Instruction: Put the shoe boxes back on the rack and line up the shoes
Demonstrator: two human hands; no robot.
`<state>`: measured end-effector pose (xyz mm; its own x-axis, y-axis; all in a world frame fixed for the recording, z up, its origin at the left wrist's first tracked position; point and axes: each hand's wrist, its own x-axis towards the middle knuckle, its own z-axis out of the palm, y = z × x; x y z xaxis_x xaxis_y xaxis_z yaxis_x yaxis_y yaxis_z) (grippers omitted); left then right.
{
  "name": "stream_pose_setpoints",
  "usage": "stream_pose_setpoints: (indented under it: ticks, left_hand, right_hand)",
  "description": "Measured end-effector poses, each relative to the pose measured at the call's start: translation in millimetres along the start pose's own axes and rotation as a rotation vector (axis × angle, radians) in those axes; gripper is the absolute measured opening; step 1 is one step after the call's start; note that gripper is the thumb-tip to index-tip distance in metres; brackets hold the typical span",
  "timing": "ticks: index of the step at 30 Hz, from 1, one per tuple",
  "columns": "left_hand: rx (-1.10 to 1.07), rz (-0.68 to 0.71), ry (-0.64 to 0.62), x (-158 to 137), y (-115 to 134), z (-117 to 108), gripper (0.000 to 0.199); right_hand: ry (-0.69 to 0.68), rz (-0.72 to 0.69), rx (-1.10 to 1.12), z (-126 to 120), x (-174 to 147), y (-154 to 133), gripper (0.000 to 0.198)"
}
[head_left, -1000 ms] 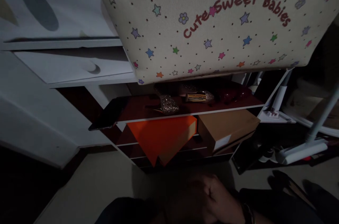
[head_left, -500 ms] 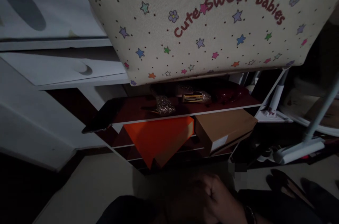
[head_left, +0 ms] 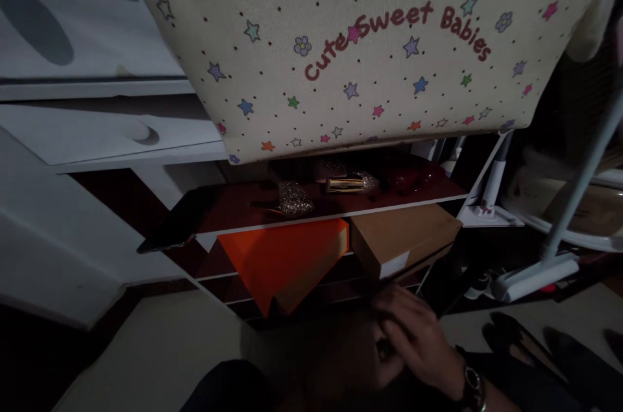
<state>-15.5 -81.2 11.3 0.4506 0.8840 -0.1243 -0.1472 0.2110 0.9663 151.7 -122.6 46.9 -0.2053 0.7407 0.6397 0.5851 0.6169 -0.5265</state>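
The brown box point(head_left: 403, 237) sits on the lower shelf point(head_left: 228, 266) of a low rack, just right of the orange box point(head_left: 287, 259), and the two look to be touching at their near corners. I see only the head view, so everything comes from that one dim picture.

My right hand point(head_left: 413, 340) is low in the frame, just below the brown box and near its front edge. Its fingers point(head_left: 389, 308) are curled and spread loosely over something dark that I cannot make out. I cannot tell whether that hand is gripping anything or only resting there. A watch point(head_left: 472, 383) sits on its wrist. My left hand may be the dim shape under and beside it, but it is too dark to tell, so I cannot give its state.

On the upper shelf point(head_left: 243, 211), a glitter shoe point(head_left: 292, 199) lies towards the middle. A gold-trimmed shoe point(head_left: 350, 183) is just right of it, and a dark red shoe point(head_left: 418, 178) is further right. A dark flat thing point(head_left: 170, 230) hangs off the left end of that shelf.

Above the rack hangs a cream cloth panel point(head_left: 341, 61) printed with coloured stars and the words "Cute Sweet Babies". White drawers point(head_left: 117, 133) stand to the left. To the right are a white pole and its base point(head_left: 533, 272) on the floor point(head_left: 160, 340), with dark shoes point(head_left: 525, 340) near them.
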Motion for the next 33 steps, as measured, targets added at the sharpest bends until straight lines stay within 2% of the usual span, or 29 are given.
stream_pose_setpoints:
  ticks: [3,7,10,14,17,22,26,33]
  left_hand:
    - [0.142,0.040,-0.071,10,10,3,0.031]
    - [0.239,0.126,-0.050,22,30,0,0.050]
    - [0.180,0.183,0.012,30,36,-7,0.055]
    - [0.046,0.172,0.130,42,22,-16,0.043]
    - [-0.016,0.128,0.168,48,8,-20,0.049]
    - [-0.051,0.046,0.130,50,-5,-24,0.078]
    - [-0.098,0.013,0.091,47,-6,-25,0.088]
    - [-0.114,-0.024,0.098,45,-6,-27,0.099]
  right_hand:
    - [0.216,-0.002,-0.155,-31,0,21,0.024]
    - [0.528,0.179,-0.282,-70,-1,59,0.021]
    - [0.634,0.324,-0.317,-87,-4,89,0.040]
    - [0.584,0.502,-0.179,-90,-6,112,0.063]
    - [0.534,0.576,-0.065,-85,-5,114,0.066]
    - [0.505,0.527,-0.092,-78,-6,109,0.063]
    - [0.509,0.461,-0.208,-77,-12,109,0.059]
    - [0.477,0.365,-0.376,-77,-16,101,0.054]
